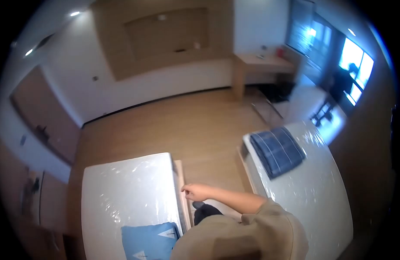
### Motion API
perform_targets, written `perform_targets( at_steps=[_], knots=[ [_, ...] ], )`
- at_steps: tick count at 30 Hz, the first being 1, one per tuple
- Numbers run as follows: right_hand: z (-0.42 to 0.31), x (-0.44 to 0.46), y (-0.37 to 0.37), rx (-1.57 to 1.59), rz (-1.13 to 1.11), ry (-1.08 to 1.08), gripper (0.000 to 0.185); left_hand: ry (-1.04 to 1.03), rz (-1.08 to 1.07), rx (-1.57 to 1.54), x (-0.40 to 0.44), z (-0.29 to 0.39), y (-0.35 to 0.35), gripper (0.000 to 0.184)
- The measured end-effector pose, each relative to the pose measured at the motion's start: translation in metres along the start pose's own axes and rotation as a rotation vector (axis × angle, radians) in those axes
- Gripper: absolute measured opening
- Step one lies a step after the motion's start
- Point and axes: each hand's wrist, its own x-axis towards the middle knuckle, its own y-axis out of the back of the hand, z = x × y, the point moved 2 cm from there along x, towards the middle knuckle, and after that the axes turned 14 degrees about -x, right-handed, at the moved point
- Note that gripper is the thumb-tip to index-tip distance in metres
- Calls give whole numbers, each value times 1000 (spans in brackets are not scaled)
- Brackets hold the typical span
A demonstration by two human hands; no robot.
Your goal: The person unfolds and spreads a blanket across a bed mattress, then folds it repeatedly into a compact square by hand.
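My right hand (191, 192) reaches across in front of my body, fingers loosely bent and apart, with nothing visible in them. It hovers near the side edge of the left bed, by the wooden bed frame (185, 203); whether it touches the frame I cannot tell. On that bed lies a mattress (126, 190) in shiny clear plastic. A light blue pillow (150, 242) with white tree shapes rests at its near end. The folded dark blue checked blanket (278, 151) sits on the plastic-covered right mattress (315, 186). My left hand is out of view.
Between the beds runs a strip of wooden floor (208, 143), where my dark shoe shows. A desk (265, 65) with a chair (273, 97) stands at the back right. Brown doors (48, 112) are on the left. A dark figure (341, 84) shows near the bright window.
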Motion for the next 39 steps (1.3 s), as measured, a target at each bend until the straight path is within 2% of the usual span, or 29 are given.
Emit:
perform_targets(
  at_steps=[2, 4, 5, 6, 7, 8, 9, 11, 17, 20, 24, 28, 30, 31, 32, 33, 35, 37, 39],
  knots=[
    [94, -50, -37, -216, -179, -250, 40, 107, -211, 27, 42, 2, -58, 26],
    [217, -98, -94, -268, -394, -582, 44, 97, -379, 46, 83, 22, -102, 26],
    [272, -142, -106, -233, -385, -731, 41, 80, -448, 44, 98, 38, -122, 26],
    [323, -175, -119, -353, -436, -821, 35, 68, -505, 35, 110, 55, -141, 27],
    [334, -214, -103, -257, -296, -957, 31, 61, -554, 27, 124, 71, -160, 27],
    [272, -244, -43, -76, -166, -1227, 35, 53, -591, 16, 136, 87, -177, 28],
    [281, -259, -42, 87, 84, -1482, 38, 47, -627, 8, 151, 100, -194, 28],
    [310, -282, -36, 46, 35, -1714, 39, 45, -667, -13, 175, 124, -222, 29],
    [351, -213, 22, 47, -34, -1588, 37, 156, -613, -120, 243, 147, -255, 34],
    [416, -135, 27, -366, -176, -1125, 37, 298, -459, -277, 254, 120, -235, 37],
    [400, -6, 51, -443, -174, -822, 35, 605, -96, -625, 207, 26, -186, 41],
    [355, 115, 25, -441, -304, -554, 34, 1048, 412, -1211, 78, -105, -169, 45],
    [320, 165, -10, -453, -429, -355, 37, 1137, 697, -1532, 21, -141, -178, 48],
    [301, 191, -34, -482, -462, -264, 39, 1078, 843, -1659, 6, -153, -186, 49],
    [280, 212, -61, -505, -488, -186, 41, 924, 1006, -1724, 5, -155, -187, 62],
    [260, 228, -89, -526, -502, -122, 43, 747, 1149, -1788, 6, -157, -189, 83],
    [207, 257, -155, -456, -610, -62, 53, 584, 1020, -2110, -4, -147, -171, 98],
    [56, 238, -174, -177, -796, -210, 70, 472, 821, -2198, -6, -234, -209, 97],
    [-25, 233, -215, -96, -911, -142, 92, 450, 818, -2170, -2, -234, -198, 98]
  ],
)
